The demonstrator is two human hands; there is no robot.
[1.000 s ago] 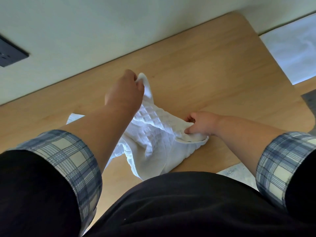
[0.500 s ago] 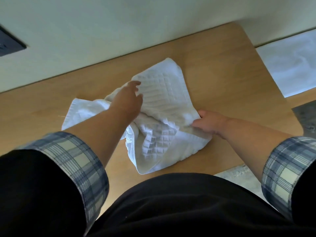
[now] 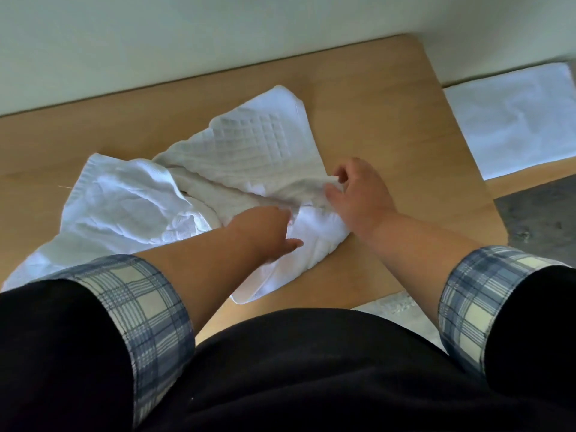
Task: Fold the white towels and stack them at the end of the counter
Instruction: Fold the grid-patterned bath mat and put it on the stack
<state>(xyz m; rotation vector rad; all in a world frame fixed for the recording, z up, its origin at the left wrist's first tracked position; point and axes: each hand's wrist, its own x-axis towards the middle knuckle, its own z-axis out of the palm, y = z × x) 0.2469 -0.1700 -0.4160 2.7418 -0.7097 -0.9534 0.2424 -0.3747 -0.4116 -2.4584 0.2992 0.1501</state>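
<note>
pinching the white towel (image 3: pixel 249 141) with right hand (image 3: pixel 358 194).

Likely a home or guest-room laundry spot: wooden counter (image 3: pixel 374 120) against plain pale wall (image 3: pixel 187 42), white waffle towel (image 3: pixel 255 135) spread out, grey stone-look floor (image 3: pixel 536 219).

Rumpled white towel (image 3: pixel 249 145) under left hand (image 3: pixel 261 229) and right hand (image 3: pixel 358 194), wooden counter (image 3: pixel 389 120)

Your left hand (image 3: pixel 265 232) reaches forward on a bare forearm, palm down on the white towel (image 3: pixel 249 145), thumb spread to the side and fingers extended. Your right hand (image 3: pixel 358 194) comes in from the right with the wrist bent inward, its fingers and thumb curled, pinching a fold of that towel.
</note>
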